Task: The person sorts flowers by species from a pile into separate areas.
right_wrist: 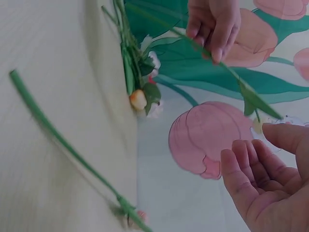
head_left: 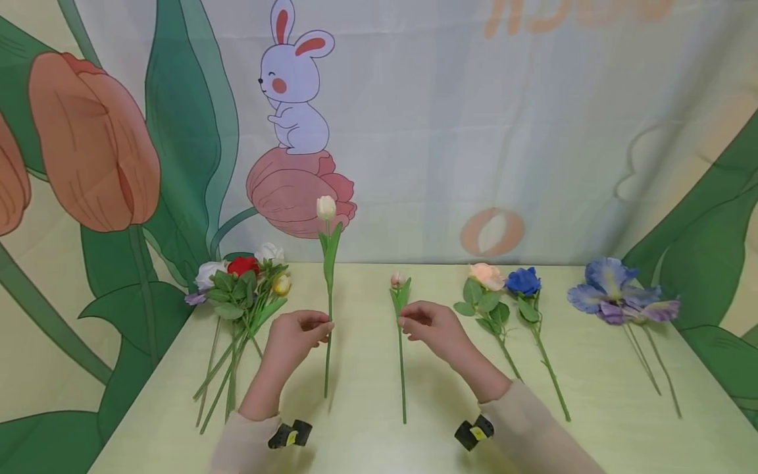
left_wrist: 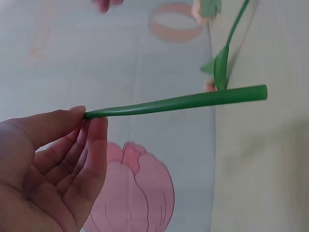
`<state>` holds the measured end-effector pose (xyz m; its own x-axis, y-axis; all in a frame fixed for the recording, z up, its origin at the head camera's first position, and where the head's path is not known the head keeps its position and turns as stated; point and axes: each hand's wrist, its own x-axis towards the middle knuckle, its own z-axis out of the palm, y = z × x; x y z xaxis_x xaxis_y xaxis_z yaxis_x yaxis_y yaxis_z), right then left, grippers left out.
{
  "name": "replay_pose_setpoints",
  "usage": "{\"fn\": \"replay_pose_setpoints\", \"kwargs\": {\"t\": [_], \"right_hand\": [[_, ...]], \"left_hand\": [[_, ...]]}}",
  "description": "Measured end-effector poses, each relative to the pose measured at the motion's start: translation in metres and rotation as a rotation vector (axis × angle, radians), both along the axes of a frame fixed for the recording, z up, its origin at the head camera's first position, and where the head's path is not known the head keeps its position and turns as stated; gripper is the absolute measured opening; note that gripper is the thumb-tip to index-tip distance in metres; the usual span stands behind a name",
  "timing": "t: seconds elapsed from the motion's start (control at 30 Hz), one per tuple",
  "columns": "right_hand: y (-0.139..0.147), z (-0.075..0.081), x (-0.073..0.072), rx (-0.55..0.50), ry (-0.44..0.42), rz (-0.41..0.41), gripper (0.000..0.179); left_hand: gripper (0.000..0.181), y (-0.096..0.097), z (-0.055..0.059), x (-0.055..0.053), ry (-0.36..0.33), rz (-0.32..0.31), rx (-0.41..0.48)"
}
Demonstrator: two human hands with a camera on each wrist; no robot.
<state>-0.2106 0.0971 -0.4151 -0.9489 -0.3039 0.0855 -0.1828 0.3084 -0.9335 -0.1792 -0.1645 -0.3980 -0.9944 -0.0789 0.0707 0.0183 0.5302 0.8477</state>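
Note:
In the head view my left hand pinches the green stem of a white tulip between thumb and fingertips, holding it upright above the table. The lower end of that stem sticks out past the fingers in the left wrist view. A pink tulip lies on the table, its stem running toward the front. Above it hovers my right hand, its fingers loosely bent. The right wrist view shows a gap between that thumb and fingers with nothing in it.
On the left lies a bunch of flowers with a red rose, white blooms and a yellow tulip. To the right are a peach rose, a blue rose and blue-purple flowers. A printed cloth hangs behind the table.

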Motion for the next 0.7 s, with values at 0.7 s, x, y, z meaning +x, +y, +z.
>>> {"fn": "replay_pose_setpoints", "kwargs": {"t": [0.7], "right_hand": [[-0.035, 0.011, 0.002, -0.066, -0.014, -0.040, 0.028]], "left_hand": [[0.013, 0.066, -0.002, 0.000, 0.068, -0.123, 0.068]]}}
